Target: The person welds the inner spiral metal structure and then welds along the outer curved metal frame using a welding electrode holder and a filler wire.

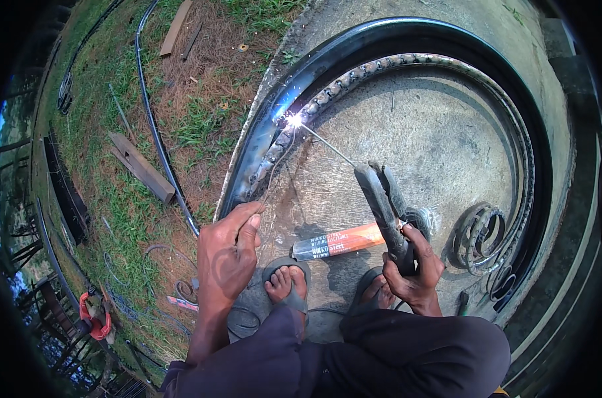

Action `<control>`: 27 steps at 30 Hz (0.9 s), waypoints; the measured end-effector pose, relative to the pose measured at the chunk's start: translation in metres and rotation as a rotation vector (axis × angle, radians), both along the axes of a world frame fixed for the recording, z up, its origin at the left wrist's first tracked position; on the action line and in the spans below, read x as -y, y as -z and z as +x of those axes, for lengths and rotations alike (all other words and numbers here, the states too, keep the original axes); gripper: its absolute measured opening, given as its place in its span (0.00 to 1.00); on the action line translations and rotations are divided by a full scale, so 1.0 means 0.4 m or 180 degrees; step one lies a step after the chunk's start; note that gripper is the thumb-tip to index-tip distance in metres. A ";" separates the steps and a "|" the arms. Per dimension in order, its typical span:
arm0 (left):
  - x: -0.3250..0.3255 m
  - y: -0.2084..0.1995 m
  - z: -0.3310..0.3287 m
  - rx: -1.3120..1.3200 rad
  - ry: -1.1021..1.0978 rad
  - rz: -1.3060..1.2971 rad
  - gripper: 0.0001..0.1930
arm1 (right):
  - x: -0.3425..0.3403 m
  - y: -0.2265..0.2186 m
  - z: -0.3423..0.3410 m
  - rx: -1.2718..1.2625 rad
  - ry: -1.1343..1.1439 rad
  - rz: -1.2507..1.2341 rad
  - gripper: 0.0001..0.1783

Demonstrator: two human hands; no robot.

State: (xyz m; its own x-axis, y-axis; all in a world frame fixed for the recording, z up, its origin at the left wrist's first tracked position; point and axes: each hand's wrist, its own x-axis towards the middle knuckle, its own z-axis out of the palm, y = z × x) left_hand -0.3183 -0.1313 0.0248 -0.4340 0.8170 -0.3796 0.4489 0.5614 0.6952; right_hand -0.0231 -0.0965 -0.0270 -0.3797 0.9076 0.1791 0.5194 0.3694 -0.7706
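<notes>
— Grass [195, 126] on our L, concrete [407, 142] under us. Hands?

— L hand [228, 249]: thumb + forefinger pinched tight on a thin wire [275, 166] running up twd the arc [294, 120].

— Workpiece?

— Curved dark band [407, 30] w/ ridged strip [380, 65] along its inner side, on the concrete ahead; arc's at its L part.

— Risks?

— Spatter could prob. burn our bare L hand or sandalled foot [287, 285], or scorch the packet [340, 240]. R hand [417, 272], fingers wrapped round the holder [380, 205]: if we wobble, the rod [327, 144] may stick.
</notes>
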 end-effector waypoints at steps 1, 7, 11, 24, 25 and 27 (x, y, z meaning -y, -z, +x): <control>-0.002 -0.005 -0.003 -0.0029 0.0041 -0.0085 0.12 | 0.001 0.002 0.000 0.0003 -0.0002 -0.0003 0.33; 0.004 -0.010 -0.011 -0.0018 0.0088 0.0039 0.13 | 0.002 -0.001 0.000 -0.0005 0.0011 0.0132 0.32; 0.001 -0.004 -0.012 -0.0007 0.0083 -0.0069 0.13 | 0.001 0.003 -0.003 -0.0001 -0.0005 0.0076 0.32; -0.002 0.001 -0.008 0.0148 -0.0026 -0.0040 0.10 | 0.005 0.007 0.003 -0.0041 -0.0015 -0.0127 0.33; 0.001 0.000 -0.011 0.0105 0.0031 0.0030 0.11 | 0.004 0.010 0.004 -0.0049 -0.0024 -0.0131 0.33; 0.008 -0.008 -0.016 0.0070 0.0085 0.0090 0.13 | 0.006 0.017 0.010 0.0018 -0.0127 0.0096 0.35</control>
State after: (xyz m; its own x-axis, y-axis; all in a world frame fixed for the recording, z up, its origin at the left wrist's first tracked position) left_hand -0.3246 -0.1344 0.0280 -0.4035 0.8388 -0.3654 0.4479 0.5294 0.7205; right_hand -0.0192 -0.0987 -0.0339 -0.4165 0.8860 0.2039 0.5082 0.4128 -0.7559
